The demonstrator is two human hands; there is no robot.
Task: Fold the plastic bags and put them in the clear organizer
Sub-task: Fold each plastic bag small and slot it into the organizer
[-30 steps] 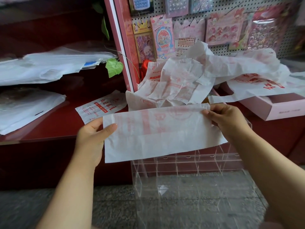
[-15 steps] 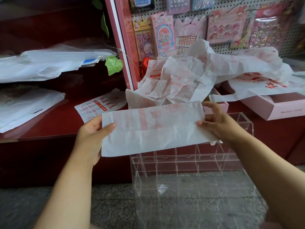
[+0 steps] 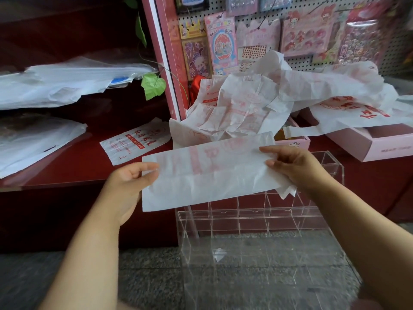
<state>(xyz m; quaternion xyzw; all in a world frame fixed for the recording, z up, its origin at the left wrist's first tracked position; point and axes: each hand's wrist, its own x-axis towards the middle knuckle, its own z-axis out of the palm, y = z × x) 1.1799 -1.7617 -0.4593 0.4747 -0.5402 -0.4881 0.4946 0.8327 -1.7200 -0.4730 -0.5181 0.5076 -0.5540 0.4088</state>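
So both hands are up in the air holding one folded plastic bag (image 3: 207, 173), white with faded red print, stretched out into a long strip. The left hand (image 3: 125, 186) pinches the bag's left end, thumb on the front and the other fingers behind it. The right hand (image 3: 295, 168) pinches the right end the same sort of way, fingers curled over the top edge, and a crumpled bit of the bag sticks out under that hand. The strip tilts a little, right end higher.

The bag hangs just above the back edge of the clear organizer (image 3: 252, 220), not touching it as far as I can tell. That organizer is a see-through grid of little compartments standing on the speckled floor (image 3: 145, 278), right up against the front of the dark red counter (image 3: 73, 171). There's one small folded white thing (image 3: 219, 253) in a compartment near its left side, can't really tell what it is.

On the counter behind there's a messy pile of loose bags (image 3: 257, 104) with the same red print, spilling over a pink box (image 3: 375, 144) at the right edge. One flat bag (image 3: 134, 142) lies alone nearer the front edge, and more white bags (image 3: 55, 86) are stacked at the left. Sticker packs hang on a pegboard (image 3: 393, 52) at the back.
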